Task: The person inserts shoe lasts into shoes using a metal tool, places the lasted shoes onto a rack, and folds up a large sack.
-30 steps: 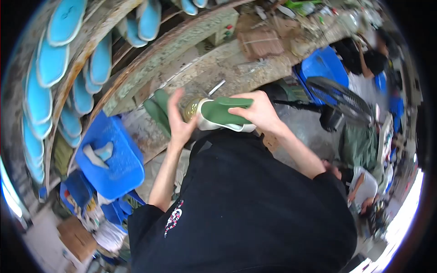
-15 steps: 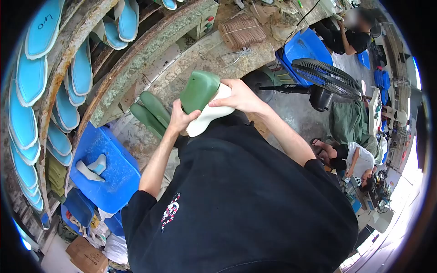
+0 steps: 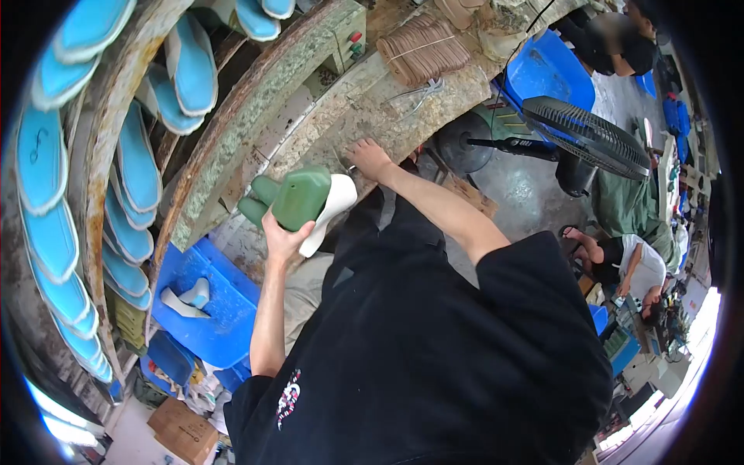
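My left hand (image 3: 284, 239) grips a green shoe last (image 3: 301, 200) by its lower end, with a white insole (image 3: 338, 203) lying along the last's right side. Behind it, another pair of green shoe lasts (image 3: 252, 211) rests on the bench, partly hidden. My right hand (image 3: 370, 160) is down at the worn workbench (image 3: 325, 132), its fingers curled at the surface. A small thin thing shows beside those fingers, too unclear to name.
Racks of blue-topped insoles (image 3: 48, 225) stand at left. A blue bin (image 3: 217, 302) holds pale pieces. A tied brown bundle (image 3: 425, 50) lies on the bench. A black fan (image 3: 585, 136) stands at right; two people (image 3: 639, 267) sit beyond.
My right hand has let go of the white insole and moved to the bench top. My left hand has lowered with the last and insole. The view has shifted.
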Demonstrator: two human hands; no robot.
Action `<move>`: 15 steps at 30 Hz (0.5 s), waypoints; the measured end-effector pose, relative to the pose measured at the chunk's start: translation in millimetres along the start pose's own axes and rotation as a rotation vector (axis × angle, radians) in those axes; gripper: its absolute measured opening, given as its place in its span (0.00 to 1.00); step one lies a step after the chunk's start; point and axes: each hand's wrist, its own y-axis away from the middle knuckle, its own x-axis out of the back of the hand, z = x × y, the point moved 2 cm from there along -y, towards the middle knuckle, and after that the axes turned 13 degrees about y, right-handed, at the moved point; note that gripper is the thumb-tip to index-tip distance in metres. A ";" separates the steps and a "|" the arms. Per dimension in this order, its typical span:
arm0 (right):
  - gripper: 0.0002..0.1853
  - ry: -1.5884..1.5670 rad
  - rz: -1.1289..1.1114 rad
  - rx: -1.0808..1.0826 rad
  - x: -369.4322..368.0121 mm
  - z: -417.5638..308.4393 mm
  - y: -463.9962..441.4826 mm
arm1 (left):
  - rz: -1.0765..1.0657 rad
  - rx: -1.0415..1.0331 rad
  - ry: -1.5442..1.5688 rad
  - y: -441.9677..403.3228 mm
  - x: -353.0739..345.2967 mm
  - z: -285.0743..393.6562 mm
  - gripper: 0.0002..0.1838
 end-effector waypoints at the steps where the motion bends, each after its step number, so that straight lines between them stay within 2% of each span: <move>1: 0.24 -0.221 -0.008 -0.084 1.4 4.8 8.4 | -0.012 -0.077 -0.107 -16.7 -2.5 -1.2 0.37; 3: 0.18 -0.673 -0.016 -0.232 -4.9 14.2 46.3 | -0.075 -0.159 -0.336 -45.0 -12.5 -0.3 0.36; 4: 0.17 -0.867 0.061 -0.247 16.3 24.2 73.9 | -0.069 -0.262 -0.376 -63.1 -23.7 0.8 0.35; 5: 0.17 -0.880 0.075 -0.283 -6.6 29.6 92.8 | -0.122 -0.285 -0.441 -81.0 -32.5 -6.0 0.35; 7: 0.18 -1.119 0.246 -0.372 -21.2 40.8 132.2 | -0.212 -0.349 -0.459 -111.9 -49.7 -38.8 0.34; 8: 0.16 -1.427 0.115 -0.447 -25.2 46.3 148.8 | -0.241 -0.416 -0.507 -121.3 -55.3 -60.5 0.34; 9: 0.15 -1.735 -0.030 -0.522 -23.1 48.9 161.5 | -0.284 -0.378 -0.536 -127.4 -61.8 -77.3 0.34; 10: 0.08 -1.927 -0.086 -0.591 -7.8 51.5 170.9 | -0.326 -0.340 -0.567 -129.8 -67.7 -87.4 0.34; 11: 0.08 -1.934 -0.092 -0.592 -1.6 53.8 171.3 | -0.398 -0.204 -0.593 -129.7 -70.3 -98.2 0.36; 12: 0.06 -1.889 -0.155 -0.550 -0.8 58.4 171.1 | -0.398 -0.197 -0.594 -131.6 -74.8 -96.3 0.36; 13: 0.07 -1.843 -0.219 -0.504 6.2 64.4 169.3 | -0.410 -0.282 -0.638 -131.2 -80.1 -87.1 0.37; 14: 0.13 -1.826 -0.196 -0.464 13.2 66.5 160.7 | -0.425 -0.364 -0.684 -128.0 -84.7 -77.3 0.39; 15: 0.15 -1.724 -0.182 -0.379 5.1 70.2 151.2 | -0.451 -0.215 -0.669 -124.6 -91.1 -69.2 0.42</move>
